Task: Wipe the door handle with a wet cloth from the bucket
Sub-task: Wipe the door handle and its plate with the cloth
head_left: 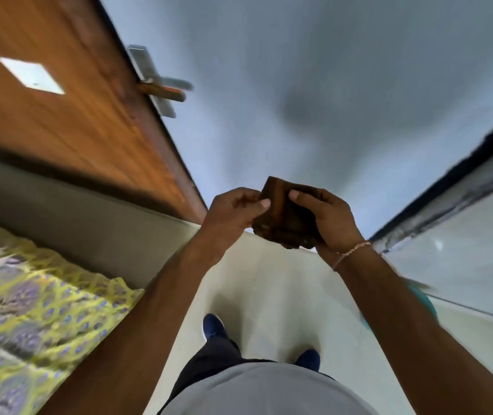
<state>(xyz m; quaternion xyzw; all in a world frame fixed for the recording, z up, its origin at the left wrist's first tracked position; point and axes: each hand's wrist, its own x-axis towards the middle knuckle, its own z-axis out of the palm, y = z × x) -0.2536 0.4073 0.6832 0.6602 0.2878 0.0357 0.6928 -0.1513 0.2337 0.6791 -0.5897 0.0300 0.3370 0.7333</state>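
Observation:
Both my hands hold a folded dark brown cloth (287,217) in front of me at chest height. My left hand (236,214) pinches its left edge, and my right hand (329,220) grips its right side with the thumb on top. The metal door handle (164,85) juts from the edge of the open brown wooden door (68,115) at the upper left, well above and left of the cloth. A teal bucket (422,298) shows only as a sliver behind my right forearm. The frame is blurred.
A bed with a yellow patterned cover (29,310) lies at the lower left. A grey-blue wall (329,85) fills the middle ahead. A light tiled surface with a dark border (464,235) runs along the right. My feet in blue shoes (212,326) stand on pale floor.

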